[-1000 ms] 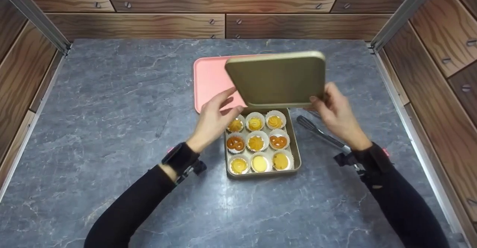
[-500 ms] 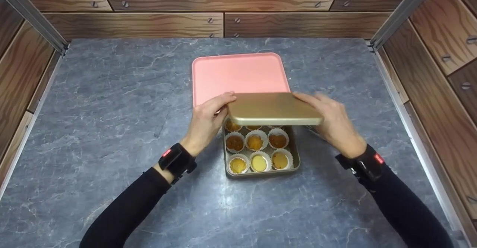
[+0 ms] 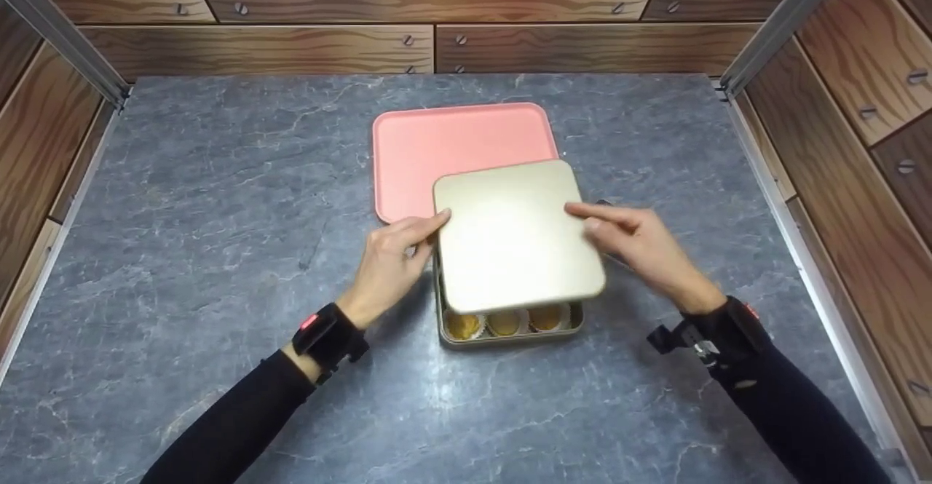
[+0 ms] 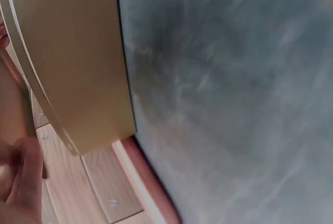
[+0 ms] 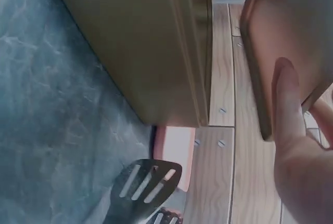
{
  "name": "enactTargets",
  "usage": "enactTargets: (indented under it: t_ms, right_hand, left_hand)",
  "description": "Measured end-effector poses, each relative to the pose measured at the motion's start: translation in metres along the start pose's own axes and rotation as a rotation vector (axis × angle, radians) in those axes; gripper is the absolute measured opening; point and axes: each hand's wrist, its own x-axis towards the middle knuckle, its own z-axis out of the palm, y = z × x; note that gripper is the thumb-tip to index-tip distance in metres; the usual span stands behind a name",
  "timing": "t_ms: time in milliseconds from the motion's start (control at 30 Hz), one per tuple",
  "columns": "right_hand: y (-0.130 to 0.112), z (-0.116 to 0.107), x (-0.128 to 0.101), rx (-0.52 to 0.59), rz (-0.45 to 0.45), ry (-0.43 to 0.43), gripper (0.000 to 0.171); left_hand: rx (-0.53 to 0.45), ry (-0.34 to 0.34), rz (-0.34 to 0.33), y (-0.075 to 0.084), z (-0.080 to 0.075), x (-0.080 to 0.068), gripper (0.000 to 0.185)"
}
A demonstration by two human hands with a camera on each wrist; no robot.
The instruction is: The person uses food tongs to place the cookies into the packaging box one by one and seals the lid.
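Note:
A gold square lid (image 3: 513, 236) hovers just over a gold tin (image 3: 510, 332), slightly skewed and shifted to the back. My left hand (image 3: 433, 223) pinches its left edge, while my right hand (image 3: 586, 218) holds its right edge with the index finger on top. Under the lid's front edge only the front row of pastries (image 3: 506, 320) in white paper cups shows. In the right wrist view my thumb (image 5: 289, 130) lies on the lid (image 5: 291, 26) beside the tin wall (image 5: 135, 41). The left wrist view shows the tin's side (image 4: 78, 52).
A pink tray (image 3: 451, 149) lies flat behind the tin, partly covered by the lid. A slotted black utensil (image 5: 145, 182) lies on the grey marble counter (image 3: 218, 200) to the right of the tin, mostly hidden by my right hand. Wooden walls enclose the counter.
The lid came down from upright at the back to nearly flat over the tin, hiding the two rear rows of pastries. Both hands lowered with it.

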Motion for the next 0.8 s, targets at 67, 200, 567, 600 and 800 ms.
enactTargets:
  t_ms: [67, 200, 567, 600, 800]
  right_hand:
    - [0.001, 0.004, -0.001, -0.075, 0.021, 0.007, 0.038]
    - [0.001, 0.013, -0.004, -0.157, 0.059, -0.018, 0.056]
    - [0.008, 0.023, -0.004, -0.331, 0.131, 0.043, 0.064]
    - [0.010, 0.024, -0.004, -0.340, 0.133, 0.043, 0.063]
    - [0.016, 0.027, -0.003, -0.441, 0.107, 0.052, 0.060]
  left_hand:
    - [-0.094, -0.017, -0.111, 0.002, -0.001, -0.005, 0.042]
    - [-0.333, -0.018, -0.344, 0.007, -0.003, -0.009, 0.037]
    - [-0.421, -0.093, -0.657, 0.017, -0.003, -0.002, 0.055]
    - [-0.413, -0.097, -0.658, 0.017, -0.003, -0.002, 0.054]
    - [-0.335, -0.147, -0.666, 0.015, -0.002, -0.008, 0.052]
